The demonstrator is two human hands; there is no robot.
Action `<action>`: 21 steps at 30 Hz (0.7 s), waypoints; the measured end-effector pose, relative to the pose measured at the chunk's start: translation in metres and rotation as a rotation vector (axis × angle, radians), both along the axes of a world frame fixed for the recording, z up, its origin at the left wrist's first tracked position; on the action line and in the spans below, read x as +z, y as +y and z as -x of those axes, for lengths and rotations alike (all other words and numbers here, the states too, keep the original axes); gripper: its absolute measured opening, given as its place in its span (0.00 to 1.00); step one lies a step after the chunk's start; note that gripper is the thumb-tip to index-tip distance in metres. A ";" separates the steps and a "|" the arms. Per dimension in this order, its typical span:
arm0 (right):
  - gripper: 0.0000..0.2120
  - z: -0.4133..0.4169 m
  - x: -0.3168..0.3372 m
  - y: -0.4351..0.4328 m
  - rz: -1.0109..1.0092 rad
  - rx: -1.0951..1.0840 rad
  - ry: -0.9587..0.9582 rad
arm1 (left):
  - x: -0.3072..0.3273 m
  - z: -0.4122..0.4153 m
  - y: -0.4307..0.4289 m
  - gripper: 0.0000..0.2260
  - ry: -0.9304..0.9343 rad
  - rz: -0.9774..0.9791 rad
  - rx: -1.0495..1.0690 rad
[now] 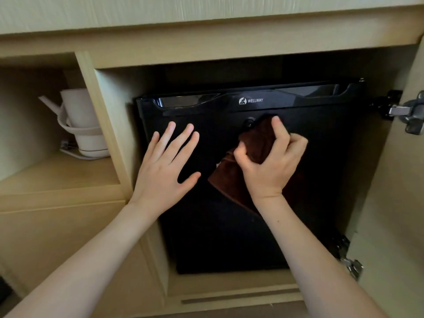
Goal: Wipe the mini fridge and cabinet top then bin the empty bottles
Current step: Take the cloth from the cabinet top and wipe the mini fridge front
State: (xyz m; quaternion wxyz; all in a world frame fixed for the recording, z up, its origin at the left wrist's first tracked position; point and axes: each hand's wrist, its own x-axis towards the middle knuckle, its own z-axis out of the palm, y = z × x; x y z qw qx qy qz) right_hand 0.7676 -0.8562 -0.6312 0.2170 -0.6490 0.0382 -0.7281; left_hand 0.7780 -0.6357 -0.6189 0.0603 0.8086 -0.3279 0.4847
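Note:
A black mini fridge (321, 168) with a WELLWAY logo stands inside a light wooden cabinet (206, 53), its door closed. My right hand (270, 164) grips a dark brown cloth (229, 180) and presses it against the upper middle of the fridge door, just below a small round lock. My left hand (165, 166) lies flat on the door to the left of the cloth, fingers spread, holding nothing. The cabinet top (206, 10) runs along the upper edge of the view. No bottles are in view.
A white electric kettle (82, 125) sits on its base in the open shelf compartment to the left. The cabinet door (403, 180) stands open at the right, with metal hinges (408, 111) at top and bottom. A drawer front lies below the shelf.

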 end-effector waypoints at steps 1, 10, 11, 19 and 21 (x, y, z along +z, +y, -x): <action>0.31 -0.002 -0.018 0.004 0.146 -0.009 0.019 | -0.001 0.001 0.000 0.35 0.005 -0.002 0.003; 0.33 0.009 -0.061 -0.019 0.474 0.143 0.183 | -0.001 0.003 0.000 0.35 0.033 0.006 -0.001; 0.32 0.009 -0.046 -0.019 0.334 0.142 0.145 | -0.001 0.004 -0.001 0.35 0.033 0.006 -0.003; 0.32 -0.004 -0.064 0.022 0.487 0.058 0.103 | 0.000 0.004 -0.002 0.35 0.063 0.014 0.004; 0.32 -0.001 -0.089 0.017 0.714 0.077 0.175 | -0.001 0.005 -0.002 0.35 0.065 0.010 0.012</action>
